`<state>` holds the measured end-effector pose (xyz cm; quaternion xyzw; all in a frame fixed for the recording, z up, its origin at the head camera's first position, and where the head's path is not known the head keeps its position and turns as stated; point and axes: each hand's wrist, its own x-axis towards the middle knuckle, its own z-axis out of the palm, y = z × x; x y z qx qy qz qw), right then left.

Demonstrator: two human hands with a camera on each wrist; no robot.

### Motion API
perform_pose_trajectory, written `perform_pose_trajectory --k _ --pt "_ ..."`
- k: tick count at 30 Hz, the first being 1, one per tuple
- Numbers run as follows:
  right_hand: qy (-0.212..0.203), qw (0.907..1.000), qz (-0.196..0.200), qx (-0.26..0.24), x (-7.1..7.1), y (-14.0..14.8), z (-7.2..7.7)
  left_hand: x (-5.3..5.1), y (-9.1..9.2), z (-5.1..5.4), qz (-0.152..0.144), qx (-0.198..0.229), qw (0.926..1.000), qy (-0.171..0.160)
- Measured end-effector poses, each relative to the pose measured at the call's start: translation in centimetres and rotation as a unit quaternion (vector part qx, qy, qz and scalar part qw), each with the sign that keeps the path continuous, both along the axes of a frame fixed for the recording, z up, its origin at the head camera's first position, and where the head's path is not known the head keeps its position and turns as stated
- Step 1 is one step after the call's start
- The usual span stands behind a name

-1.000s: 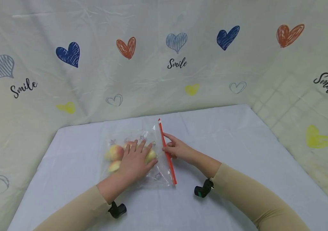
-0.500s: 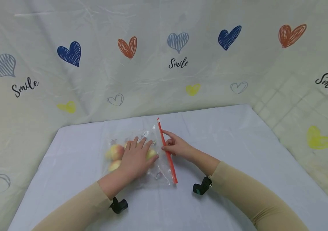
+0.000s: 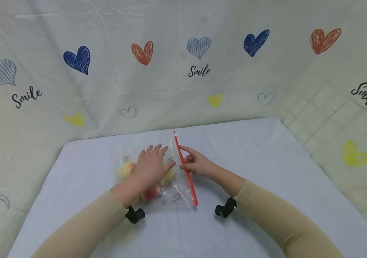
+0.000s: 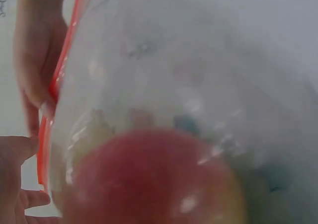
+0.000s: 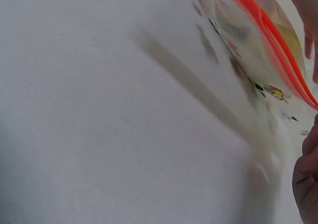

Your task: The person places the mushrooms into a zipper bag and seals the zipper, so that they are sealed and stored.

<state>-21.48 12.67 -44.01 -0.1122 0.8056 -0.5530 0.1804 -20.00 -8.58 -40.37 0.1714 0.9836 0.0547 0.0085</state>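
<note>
A clear zip bag [image 3: 178,188] with several round red-and-yellow fruits [image 3: 126,170] inside lies on the white table. Its red zip strip [image 3: 189,181] runs along the right side. My left hand [image 3: 152,166] is over the bag's far part, fingers stretched out; whether it presses the fruit is hidden from above. My right hand [image 3: 199,165] pinches the red strip between thumb and fingers, its index finger extended along it. In the left wrist view one red fruit [image 4: 159,179] bulges close under the plastic. The right wrist view shows the strip [image 5: 278,42] raised off the table.
White cloth covers the table [image 3: 251,150]. Behind it hangs a pale sheet [image 3: 170,86] printed with hearts and the word "Smile". A small black camera [image 3: 225,208] sits at the right wrist, another [image 3: 135,215] at the left.
My left hand has slid away from me across the bag, uncovering a red fruit near the bag's front. The strip's far end has shifted slightly left. My right hand keeps its hold.
</note>
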Motion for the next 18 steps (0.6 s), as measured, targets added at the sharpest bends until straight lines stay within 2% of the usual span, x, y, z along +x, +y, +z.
perform_pose_trajectory --k 6,11,15,18 --pt "0.001 0.9999 0.010 -0.007 -0.2 0.0 -0.1 -1.9 0.0 1.7 0.010 0.026 0.9995 -0.016" --pt "0.007 0.9998 0.016 0.008 -0.1 0.1 0.1 -3.8 -0.3 2.0 0.015 0.071 0.9965 -0.042" --pt "0.006 0.9997 0.018 0.013 -0.2 0.1 0.2 -5.2 -0.7 2.2 0.019 0.118 0.9899 -0.076" --pt "0.006 0.9997 0.020 0.014 -0.2 0.2 0.3 -6.2 -0.8 2.4 0.010 0.140 0.9854 -0.097"
